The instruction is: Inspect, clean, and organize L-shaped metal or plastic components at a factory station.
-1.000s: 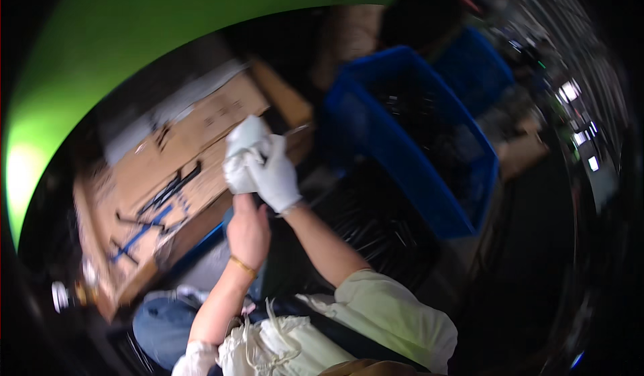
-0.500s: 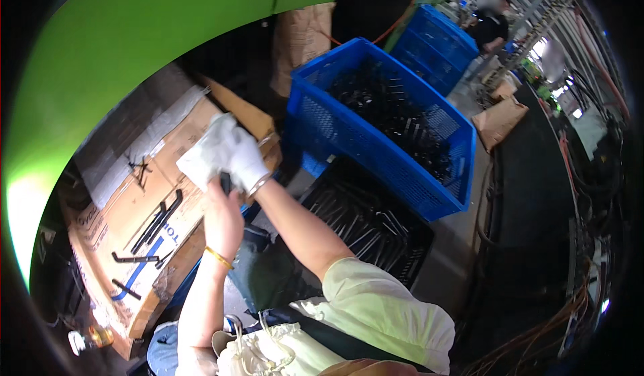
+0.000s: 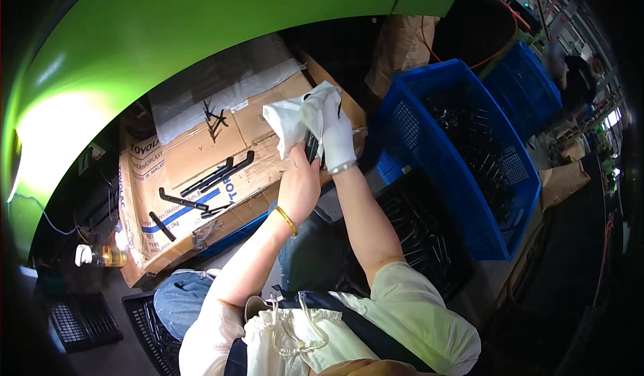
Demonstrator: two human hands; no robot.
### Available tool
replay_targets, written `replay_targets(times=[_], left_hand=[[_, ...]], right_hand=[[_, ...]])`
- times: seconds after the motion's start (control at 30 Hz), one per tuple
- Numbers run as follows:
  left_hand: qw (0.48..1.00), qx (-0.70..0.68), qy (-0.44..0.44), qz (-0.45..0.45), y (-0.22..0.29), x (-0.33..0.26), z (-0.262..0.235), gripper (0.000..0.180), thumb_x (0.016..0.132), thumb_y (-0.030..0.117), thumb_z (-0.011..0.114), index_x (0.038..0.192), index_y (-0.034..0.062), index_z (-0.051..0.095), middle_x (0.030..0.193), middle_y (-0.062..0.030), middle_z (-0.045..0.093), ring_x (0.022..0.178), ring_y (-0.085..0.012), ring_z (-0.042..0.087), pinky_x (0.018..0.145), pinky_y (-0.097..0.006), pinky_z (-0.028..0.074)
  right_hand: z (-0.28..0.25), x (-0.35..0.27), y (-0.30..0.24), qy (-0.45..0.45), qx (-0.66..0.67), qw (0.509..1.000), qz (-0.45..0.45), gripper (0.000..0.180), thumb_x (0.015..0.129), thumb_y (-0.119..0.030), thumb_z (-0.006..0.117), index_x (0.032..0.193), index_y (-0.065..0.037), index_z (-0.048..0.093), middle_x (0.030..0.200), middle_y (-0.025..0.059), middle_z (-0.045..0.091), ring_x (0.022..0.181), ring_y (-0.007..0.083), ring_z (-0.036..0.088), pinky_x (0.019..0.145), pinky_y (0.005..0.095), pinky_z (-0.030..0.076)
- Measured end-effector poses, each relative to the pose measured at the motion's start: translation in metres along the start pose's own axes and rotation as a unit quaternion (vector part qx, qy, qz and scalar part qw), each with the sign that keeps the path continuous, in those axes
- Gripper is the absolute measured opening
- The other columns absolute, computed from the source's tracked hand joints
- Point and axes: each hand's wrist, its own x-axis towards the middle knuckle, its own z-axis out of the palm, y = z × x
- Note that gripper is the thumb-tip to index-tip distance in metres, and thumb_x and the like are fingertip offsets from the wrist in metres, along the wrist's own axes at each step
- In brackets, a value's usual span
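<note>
My left hand [image 3: 300,191], bare with a yellow bangle at the wrist, is closed around the lower end of a black bar-shaped part [image 3: 312,149]. My right hand [image 3: 339,141] wears a white glove and grips a white cloth [image 3: 284,117] wrapped about the same part. The cloth hides most of the part. Both hands are above the right side of a flattened cardboard sheet [image 3: 258,124]. On that cardboard lie long black bars with bent ends [image 3: 219,175], another bent bar [image 3: 181,200], a short straight bar [image 3: 162,226] and a small branched black piece [image 3: 213,122].
A blue perforated crate [image 3: 402,118] full of black parts stands to the right. A black crate [image 3: 446,275] of similar bars sits below it. A green machine panel [image 3: 221,14] arches overhead. A bottle [image 3: 100,256] and black baskets [image 3: 144,332] are at lower left. Another person [image 3: 578,81] is far right.
The view has turned left, so everything appears farther right and the lower-left baskets show. Both hands keep hold of the black part and the cloth.
</note>
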Motion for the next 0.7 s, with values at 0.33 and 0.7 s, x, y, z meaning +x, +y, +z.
replay_targets(times=[0.33, 0.7], left_hand=[[0.994, -0.074, -0.064, -0.044, 0.006, -0.027, 0.000, 0.056, 0.097, 0.010, 0.055, 0.145, -0.0038, 0.029, 0.127, -0.0333, 0.053, 0.102, -0.0503, 0.061, 0.082, -0.052, 0.053], [0.997, -0.069, -0.004, -0.021, -0.012, -0.018, -0.012, 0.040, 0.094, 0.008, 0.059, 0.126, -0.0051, 0.039, 0.095, -0.0319, 0.061, 0.094, -0.0494, 0.061, 0.082, -0.052, 0.049]], right_hand=[[-0.020, 0.044, 0.009, -0.004, 0.059, 0.998, 0.015, 0.055, 0.092, -0.043, 0.065, 0.116, 0.006, 0.063, 0.101, 0.0122, 0.069, 0.087, 0.0203, 0.065, 0.075, 0.0331, 0.051], [-0.003, -0.046, 0.014, -0.095, -0.009, 0.993, -0.072, 0.040, 0.087, -0.009, 0.073, 0.121, 0.003, 0.056, 0.111, 0.0067, 0.065, 0.100, 0.0130, 0.061, 0.088, 0.0280, 0.050]])
